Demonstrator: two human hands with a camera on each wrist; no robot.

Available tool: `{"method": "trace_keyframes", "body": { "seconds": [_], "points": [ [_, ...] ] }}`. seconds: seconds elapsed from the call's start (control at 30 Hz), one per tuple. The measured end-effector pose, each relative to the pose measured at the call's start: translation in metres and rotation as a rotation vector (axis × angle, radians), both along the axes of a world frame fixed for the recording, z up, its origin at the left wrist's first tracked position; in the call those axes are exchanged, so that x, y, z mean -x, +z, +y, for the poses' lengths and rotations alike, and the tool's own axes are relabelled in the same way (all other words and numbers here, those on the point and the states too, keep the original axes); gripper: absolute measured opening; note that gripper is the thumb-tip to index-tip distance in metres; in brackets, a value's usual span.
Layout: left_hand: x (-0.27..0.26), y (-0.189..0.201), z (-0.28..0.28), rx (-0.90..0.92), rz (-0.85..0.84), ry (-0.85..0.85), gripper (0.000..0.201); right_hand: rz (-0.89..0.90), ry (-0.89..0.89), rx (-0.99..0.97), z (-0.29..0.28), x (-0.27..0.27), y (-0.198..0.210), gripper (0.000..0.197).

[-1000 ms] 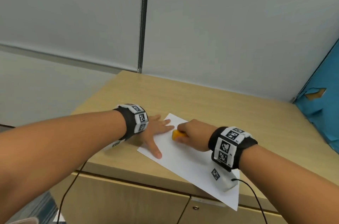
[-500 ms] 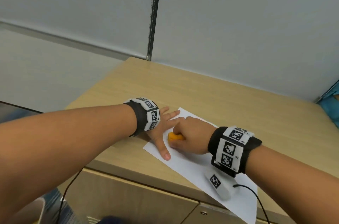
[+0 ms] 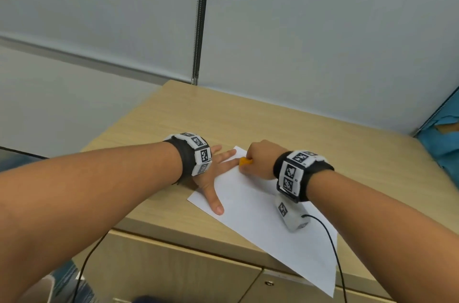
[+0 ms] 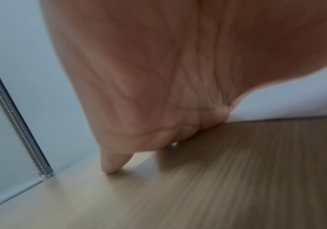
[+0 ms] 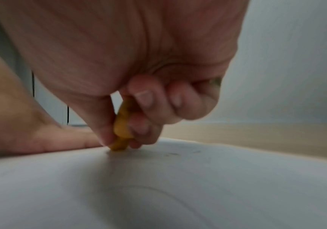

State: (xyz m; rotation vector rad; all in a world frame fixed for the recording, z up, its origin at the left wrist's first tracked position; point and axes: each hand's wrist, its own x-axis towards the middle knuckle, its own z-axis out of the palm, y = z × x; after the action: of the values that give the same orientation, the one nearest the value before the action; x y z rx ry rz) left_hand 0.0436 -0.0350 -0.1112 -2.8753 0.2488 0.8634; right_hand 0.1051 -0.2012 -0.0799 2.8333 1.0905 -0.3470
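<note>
A white sheet of paper lies on the wooden cabinet top. My left hand lies flat with straight, spread fingers on the sheet's left corner and holds it down. My right hand pinches a small orange eraser between thumb and fingertips. In the right wrist view the orange eraser touches the paper with its lower tip. The left wrist view shows my palm pressed down on the wood, the paper's edge at its right.
A grey partition wall with a metal strip stands behind the cabinet. Something blue sits at the far right. Thin black cables hang over the front edge above the cabinet doors.
My right hand and the eraser have shifted toward the paper's far corner, after moving left half a second ago. The left hand stays flat on the sheet. The head camera has shifted.
</note>
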Motion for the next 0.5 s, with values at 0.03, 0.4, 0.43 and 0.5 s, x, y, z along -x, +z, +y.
{"method": "trace_keyframes", "body": {
  "seconds": [0.03,0.4,0.43,0.5],
  "points": [
    [0.001,0.001,-0.001,0.001,-0.001,0.009,0.147,-0.017,-0.027,0.006,-0.001,-0.002,0.001,0.036],
    [0.018,0.019,-0.026,-0.071,-0.004,0.114,0.148,0.169,-0.244,0.136,-0.094,0.048,0.012,0.035],
    [0.023,0.021,-0.031,-0.085,0.000,0.129,0.144,0.192,-0.265,0.106,-0.098,0.047,0.011,0.034],
    [0.038,0.028,-0.038,-0.111,0.015,0.136,0.135,0.202,-0.259,0.073,-0.101,0.042,0.011,0.036]
  ]
}}
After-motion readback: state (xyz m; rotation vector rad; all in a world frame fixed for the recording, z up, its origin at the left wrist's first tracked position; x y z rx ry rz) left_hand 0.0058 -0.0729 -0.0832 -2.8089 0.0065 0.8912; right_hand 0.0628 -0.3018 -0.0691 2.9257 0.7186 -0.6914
